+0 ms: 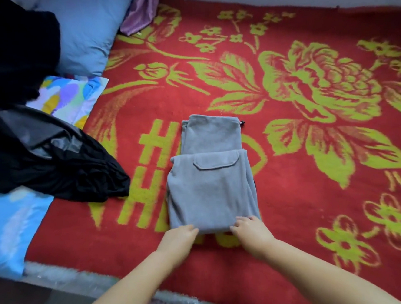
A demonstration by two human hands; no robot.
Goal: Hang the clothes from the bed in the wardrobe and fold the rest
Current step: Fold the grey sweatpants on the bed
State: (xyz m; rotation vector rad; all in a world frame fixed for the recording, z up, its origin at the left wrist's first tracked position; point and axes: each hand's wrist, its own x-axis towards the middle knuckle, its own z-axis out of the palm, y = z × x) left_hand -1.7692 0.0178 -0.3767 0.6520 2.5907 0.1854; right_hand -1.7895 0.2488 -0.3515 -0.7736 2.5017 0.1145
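Here, low in the centre of the frame, the grey trousers (pixel 210 175) lie part-folded on the red bed blanket (pixel 297 216). The left hand (pixel 178 240) and right hand (pixel 249 231) each grip the near fold with curled fingers, likely to double it upward. Black clothes (pixel 57 164) wait at left.

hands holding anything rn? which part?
Both hands, left hand and right hand, grip the folded grey trousers at the near edge, one at each near corner. Trousers lie on the red blanket.
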